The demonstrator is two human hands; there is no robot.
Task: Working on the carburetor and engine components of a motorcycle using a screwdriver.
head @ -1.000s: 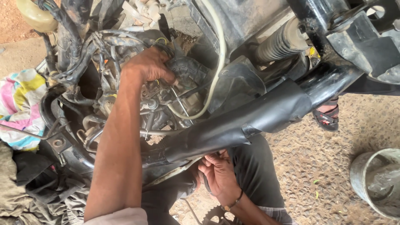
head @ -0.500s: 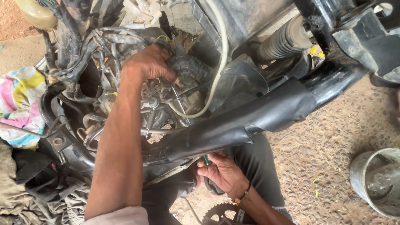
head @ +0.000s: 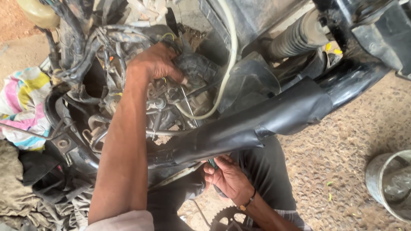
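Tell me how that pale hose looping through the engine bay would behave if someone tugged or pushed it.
The pale hose probably flexes rather than kinks: it hangs in a smooth curve down past the black rubber intake boot. It looks light, being thin against the frame tube. It likely won't pull free easily, since its lower end runs in among the engine parts by the left hand.

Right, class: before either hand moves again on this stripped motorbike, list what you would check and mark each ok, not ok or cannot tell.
1. Left hand gripping the black hose: ok.
2. Right hand holding a green-handled tool under the frame tube: ok.
3. Tool tip seated on its fastener: cannot tell, hidden by the tube.
4. White tube free of the left hand: ok.
5. Cables tidy around the engine: not ok, tangled.
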